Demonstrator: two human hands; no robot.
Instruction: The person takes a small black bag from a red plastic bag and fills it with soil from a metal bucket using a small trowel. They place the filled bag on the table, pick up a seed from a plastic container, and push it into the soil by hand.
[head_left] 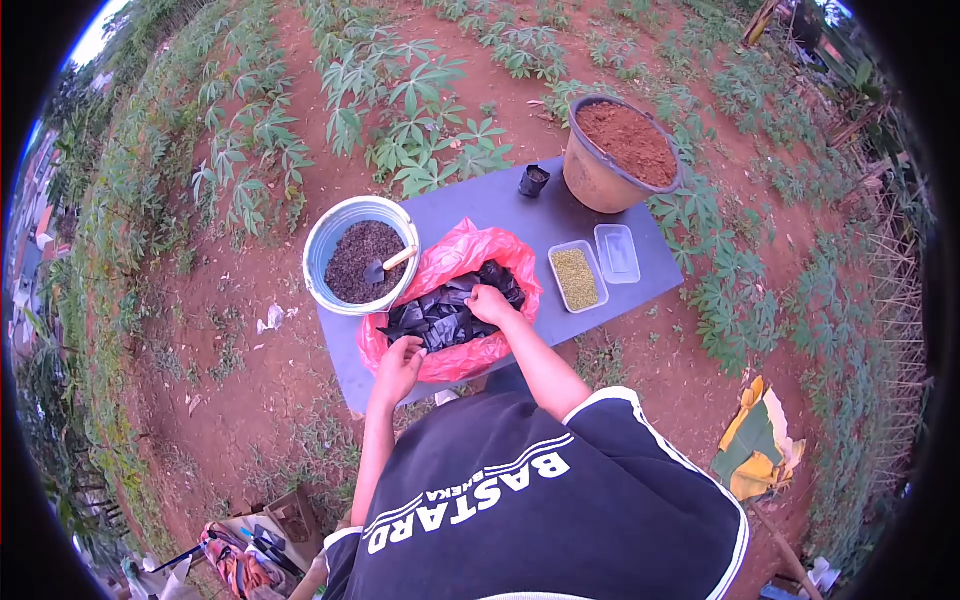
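On the table, a pink plastic bag [465,248] lies wide open, filled with black plastic planting bags [440,318]. My right hand [488,304] is in among them, its fingers closed on a black plastic bag; the fingertips are partly hidden. At the near left rim of the pink bag, my left hand [398,368] touches the black plastic with its fingers slightly apart. Beside the pink bag stands a pale bucket [313,262] of dark soil [358,255], with a small wooden-handled trowel [390,263] resting in it.
The grey-blue table [470,205] also bears a small filled black planting bag [534,181], a clear tub of greenish-yellow grains [574,278], a clear lid [618,254] and a large bucket [598,178] of reddish soil. Cassava-like plants [420,90] grow around on red ground.
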